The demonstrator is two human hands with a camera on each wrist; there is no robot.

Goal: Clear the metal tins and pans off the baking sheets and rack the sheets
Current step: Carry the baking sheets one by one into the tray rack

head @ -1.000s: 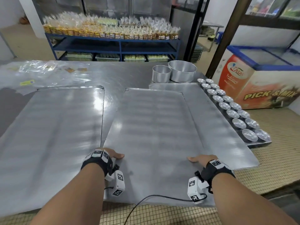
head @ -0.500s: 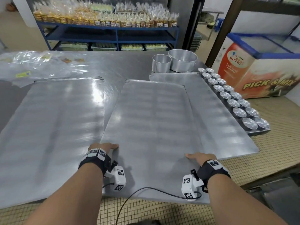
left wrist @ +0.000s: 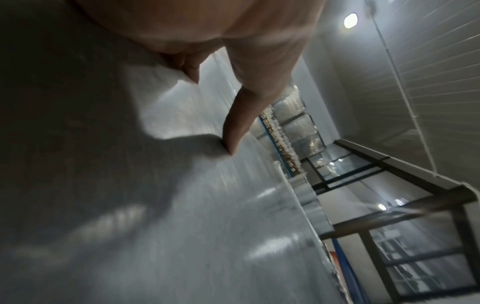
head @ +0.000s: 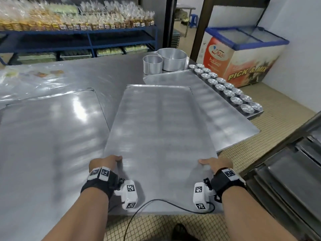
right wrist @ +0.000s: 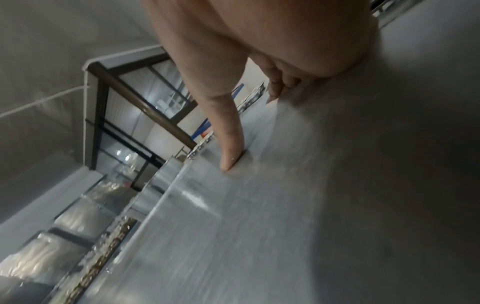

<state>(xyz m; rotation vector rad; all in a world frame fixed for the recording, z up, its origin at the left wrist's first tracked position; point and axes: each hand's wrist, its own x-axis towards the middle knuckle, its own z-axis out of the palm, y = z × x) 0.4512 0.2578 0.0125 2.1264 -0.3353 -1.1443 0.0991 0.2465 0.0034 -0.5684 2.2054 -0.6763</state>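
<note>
I hold a bare metal baking sheet (head: 159, 136) by its two long edges, its near end out past the table edge. My left hand (head: 106, 160) grips the left edge, thumb (left wrist: 241, 115) on top and fingers under. My right hand (head: 214, 162) grips the right edge the same way, thumb (right wrist: 228, 131) pressed on the sheet (right wrist: 285, 205). Another sheet (head: 225, 115) lies partly under it on the right. Several small round tins (head: 225, 87) stand in two rows along the table's right edge. Two round cake pans (head: 165, 62) stand at the back.
A further sheet (head: 48, 136) lies on the steel table to the left. Clear plastic bags (head: 26, 79) lie at the far left. A rack with stacked dark trays (head: 286, 180) stands at the right. Behind are a blue shelf of packed goods (head: 78, 23) and a chest freezer (head: 243, 54).
The held sheet has come toward me and swung right, off the table's near edge. My view has turned right, bringing the tray rack into sight.
</note>
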